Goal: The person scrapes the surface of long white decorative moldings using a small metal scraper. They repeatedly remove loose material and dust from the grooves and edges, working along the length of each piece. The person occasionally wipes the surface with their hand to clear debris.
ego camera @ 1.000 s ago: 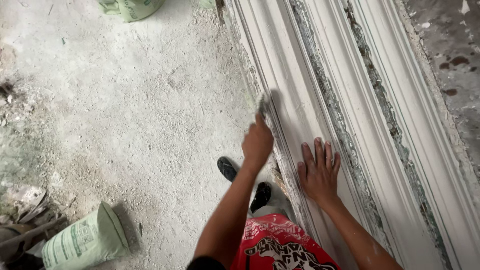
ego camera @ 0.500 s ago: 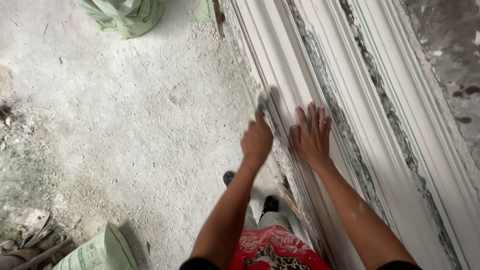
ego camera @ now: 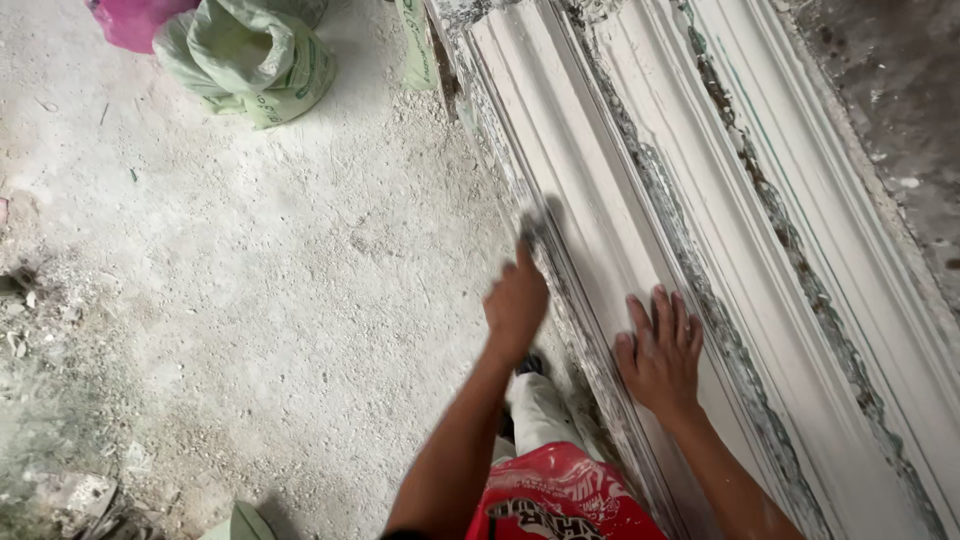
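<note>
White plaster moulding (ego camera: 600, 200), ridged and grey-crusted in its grooves, runs beside the dusty floor (ego camera: 250, 300). My left hand (ego camera: 516, 308) grips a blurred tool (ego camera: 530, 228) against its edge; my right hand (ego camera: 660, 355) lies spread flat on it.

Two hands: left hand (ego camera: 516, 305) fisted round one small tool (ego camera: 530, 228), blurred, kind unclear; right hand (ego camera: 660, 350) flat, fingers spread, on moulding (ego camera: 600, 200). Moulding lengths side by side: three or so, exact count unclear, grey crusted seams between. Green sacks: two, one big (ego camera: 250, 55), one narrow (ego camera: 415, 45) against moulding end. One pink bag (ego camera: 130, 20), cut by frame. One green scrap (ego camera: 240, 522) at bottom edge. One shoe (ego camera: 528, 365), mostly hidden.
</note>
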